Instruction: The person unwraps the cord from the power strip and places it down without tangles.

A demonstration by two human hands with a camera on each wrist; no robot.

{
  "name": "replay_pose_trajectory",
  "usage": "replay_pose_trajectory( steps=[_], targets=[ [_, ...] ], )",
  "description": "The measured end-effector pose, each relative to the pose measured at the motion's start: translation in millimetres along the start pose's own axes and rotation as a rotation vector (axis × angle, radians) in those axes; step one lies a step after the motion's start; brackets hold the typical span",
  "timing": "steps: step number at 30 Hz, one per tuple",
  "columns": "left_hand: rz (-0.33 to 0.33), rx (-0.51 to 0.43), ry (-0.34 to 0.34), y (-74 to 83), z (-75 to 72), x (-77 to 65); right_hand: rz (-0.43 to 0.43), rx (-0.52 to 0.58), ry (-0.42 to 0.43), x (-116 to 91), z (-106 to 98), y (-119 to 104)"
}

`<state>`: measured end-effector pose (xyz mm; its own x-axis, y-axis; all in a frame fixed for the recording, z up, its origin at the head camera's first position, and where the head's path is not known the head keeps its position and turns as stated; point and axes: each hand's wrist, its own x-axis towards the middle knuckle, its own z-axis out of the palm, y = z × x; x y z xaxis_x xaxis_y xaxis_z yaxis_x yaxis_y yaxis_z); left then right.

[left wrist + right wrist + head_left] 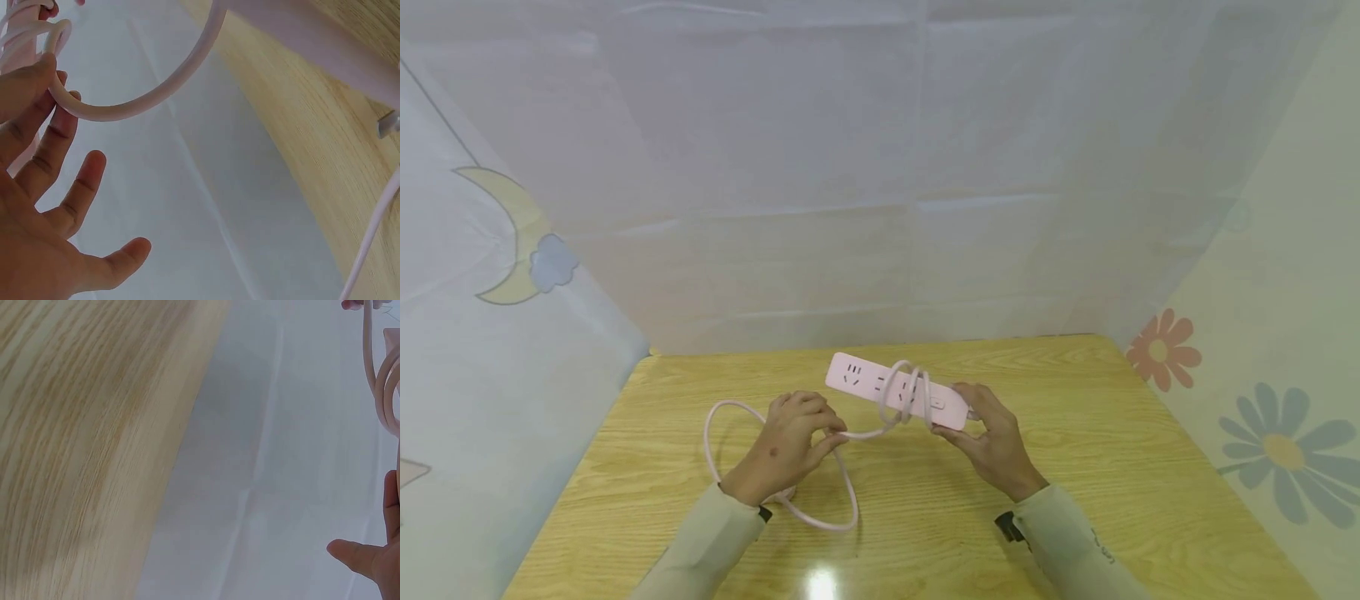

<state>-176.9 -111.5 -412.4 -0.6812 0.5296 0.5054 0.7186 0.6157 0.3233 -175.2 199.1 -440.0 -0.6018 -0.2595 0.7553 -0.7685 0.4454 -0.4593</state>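
A pink power strip point(863, 379) is held above the table, tilted with its left end higher. Several turns of its pink cord point(912, 398) wrap around its middle and right part. My right hand point(996, 442) grips the strip's right end between thumb and fingers. To the left, my left hand point(797, 437) pinches the cord near the strip. In the left wrist view thumb and fingertips hold the cord point(125, 112), while other fingers spread away from it. A loose loop of cord lies beneath the left hand, and the pink plug point(786, 493) is partly hidden by that wrist.
The wood-grain table point(940, 517) spreads under both hands. A pale cloth wall point(880, 208) rises at its back edge, with printed cloth walls at the left and right. Dark wrist cameras point(1009, 527) are at the cuffs.
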Motion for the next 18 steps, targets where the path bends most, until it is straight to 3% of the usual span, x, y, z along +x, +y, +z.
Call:
replay_pose_trajectory(
  steps=[9,18],
  targets=[
    [-0.01,0.066,0.071,-6.9,2.0,0.9,0.02,0.005,-0.011,-0.4,-1.0,-1.0],
    [-0.071,0.046,0.089,-8.0,2.6,1.4,-0.019,0.0,-0.008,1.0,-0.9,-2.1]
  ],
)
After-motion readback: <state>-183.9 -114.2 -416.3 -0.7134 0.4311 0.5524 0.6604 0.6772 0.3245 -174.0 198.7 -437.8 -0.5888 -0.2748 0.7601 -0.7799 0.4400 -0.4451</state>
